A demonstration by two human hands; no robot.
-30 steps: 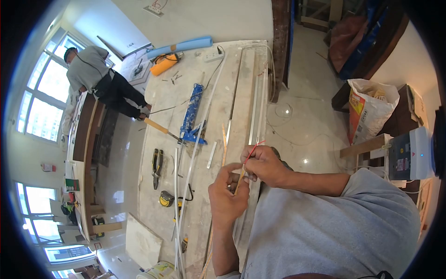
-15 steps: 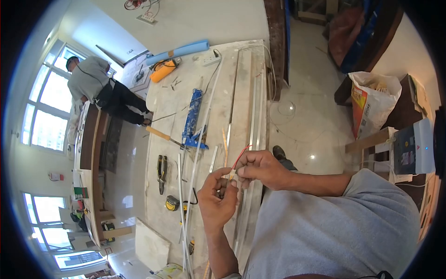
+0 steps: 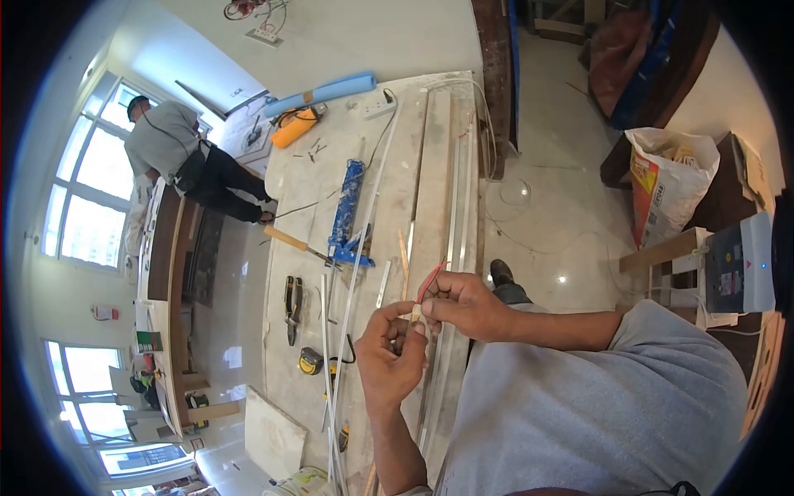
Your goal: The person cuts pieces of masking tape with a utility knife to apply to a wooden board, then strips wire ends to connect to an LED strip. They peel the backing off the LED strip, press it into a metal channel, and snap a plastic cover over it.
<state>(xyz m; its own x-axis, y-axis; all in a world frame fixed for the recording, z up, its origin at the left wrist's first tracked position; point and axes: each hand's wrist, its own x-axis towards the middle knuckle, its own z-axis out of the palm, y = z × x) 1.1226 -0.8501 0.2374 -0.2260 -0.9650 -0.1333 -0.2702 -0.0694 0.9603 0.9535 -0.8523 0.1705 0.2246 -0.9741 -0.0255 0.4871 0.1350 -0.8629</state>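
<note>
My left hand [image 3: 392, 355] is closed, pinching a thin pale strip [image 3: 416, 314] between thumb and fingertips; most of the strip is hidden. Fingertips of my right hand [image 3: 470, 307] are closed on a red wire [image 3: 428, 281] where it meets the strip's end. Both hands nearly touch, above the edge of a dusty worktable [image 3: 331, 149]. Long metal channels [image 3: 453, 223] run beneath and beside them. Closest among the tools are a blue caulking gun [image 3: 346, 211], a wooden-handled tool [image 3: 286, 240], pliers [image 3: 293, 310] and a tape measure [image 3: 310, 360].
An orange tool [image 3: 294, 128], a blue foam roll [image 3: 322, 93] and a power strip [image 3: 379, 107] lie at the table's far end. Another person [image 3: 174, 153] stands by a counter on the left. On the right are a white sack [image 3: 674, 182] and a grey-and-white box [image 3: 736, 264].
The view has shifted slightly. My right fingers have moved a little along the red wire, which now shows more bent; both hands keep their pinch.
</note>
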